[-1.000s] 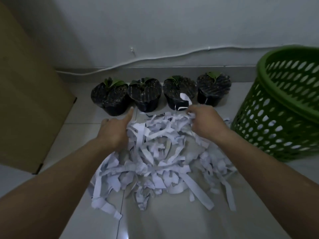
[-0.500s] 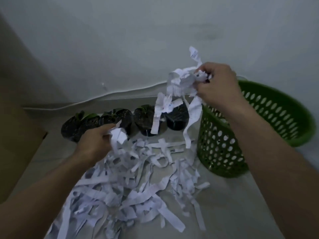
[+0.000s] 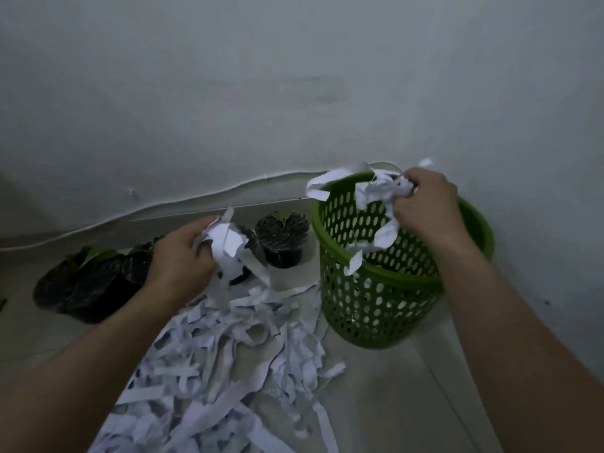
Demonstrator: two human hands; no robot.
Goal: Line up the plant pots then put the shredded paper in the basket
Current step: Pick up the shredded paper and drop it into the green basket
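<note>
Right hand (image 3: 425, 204) clutching paper strips (image 3: 376, 191) over basket (image 3: 369, 299) for dropping; left hand (image 3: 183, 253) gripping another bunch (image 3: 225, 243), next in line.

Basket (image 3: 369, 299): green perforated plastic, slight sheen. Shredded paper (image 3: 209, 364): thin white matt strips, crumpled. Pots (image 3: 282, 238) look like black glossy plastic; floor (image 3: 385, 403) smooth pale tile.
</note>
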